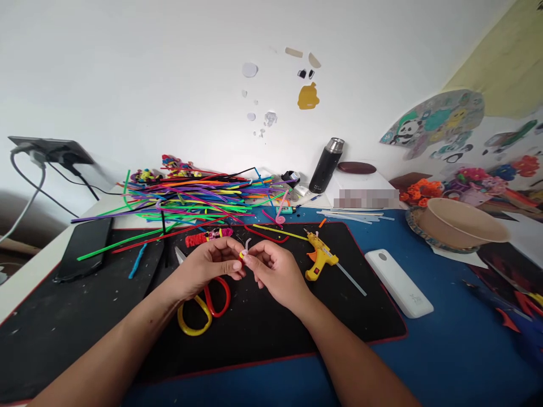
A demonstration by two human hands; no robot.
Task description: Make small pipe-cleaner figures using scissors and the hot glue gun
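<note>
My left hand and my right hand meet over the black mat, fingertips pinched together. Between them is a small pipe cleaner piece, pale lilac at its upper end, with yellow and red at the fingertips. Most of it is hidden by my fingers. Scissors with one red and one yellow handle lie partly under my left hand and wrist. Just beyond the hands lies a red pipe cleaner coil beside a pink and yellow piece. To the right of my right hand, a yellow glue gun rests on its side.
A heap of colourful pipe cleaners spreads along the wall. A phone lies left, a white power bank right. Farther back stand a black thermos and a beige bowl. Clear glue sticks lie behind the mat.
</note>
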